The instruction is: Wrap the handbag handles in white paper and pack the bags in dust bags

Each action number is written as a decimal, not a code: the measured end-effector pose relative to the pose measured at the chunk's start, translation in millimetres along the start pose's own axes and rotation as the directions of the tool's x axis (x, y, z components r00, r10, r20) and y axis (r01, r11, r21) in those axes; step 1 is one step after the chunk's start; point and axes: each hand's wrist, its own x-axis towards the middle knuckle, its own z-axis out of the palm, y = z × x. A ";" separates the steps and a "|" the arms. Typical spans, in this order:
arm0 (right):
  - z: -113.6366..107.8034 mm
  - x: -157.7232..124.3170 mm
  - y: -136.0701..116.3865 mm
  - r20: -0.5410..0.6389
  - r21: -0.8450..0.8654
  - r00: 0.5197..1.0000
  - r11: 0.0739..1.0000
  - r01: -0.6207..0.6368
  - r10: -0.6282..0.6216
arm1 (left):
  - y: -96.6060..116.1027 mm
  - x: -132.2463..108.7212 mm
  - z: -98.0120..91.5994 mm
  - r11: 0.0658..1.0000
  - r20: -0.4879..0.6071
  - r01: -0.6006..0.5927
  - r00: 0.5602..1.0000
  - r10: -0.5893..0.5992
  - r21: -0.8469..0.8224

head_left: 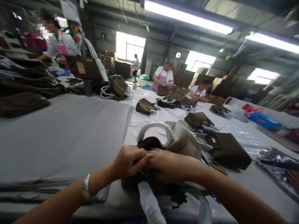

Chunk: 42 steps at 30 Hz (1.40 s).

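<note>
An olive-brown handbag [130, 184] rests before me at the table's near side, its top part open and dark inside. White wrapping covers its handles; one handle [155, 124] arches up behind the opening, and another strap [149, 202] hangs toward me. My left hand [129, 160] is closed, thumb and fingers pinching at the bag's top edge beside a short stretch of zipper [143, 172]. Touching it, my right hand [164, 163] has its fingers curled over the same edge. The fingertips are partly hidden, so I cannot see exactly which piece each pinches.
Finished-looking brown bags [229, 149] lie to the right, with more bags [146, 106] farther back. Folded brown pieces [23, 102] are stacked at the left. A blue box [263, 120] and shiny plastic wrap [277, 165] sit at the right. Several people work around the table.
</note>
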 end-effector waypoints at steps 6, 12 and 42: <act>8.8 -143.8 18.2 -0.811 0.100 0.393 0.765 -0.636 0.433 | 24.3 45.3 -11.5 0.998 0.242 0.070 0.968 -0.067 -0.002; 70.3 -183.9 34.8 -0.259 0.664 0.456 0.500 -0.555 0.851 | 62.1 95.9 29.2 0.982 0.533 0.124 0.846 -0.029 -0.144; 119.8 -78.8 14.4 -0.701 0.708 0.313 0.680 0.193 0.641 | 28.4 76.9 55.0 0.901 0.433 0.430 0.825 -0.363 -0.064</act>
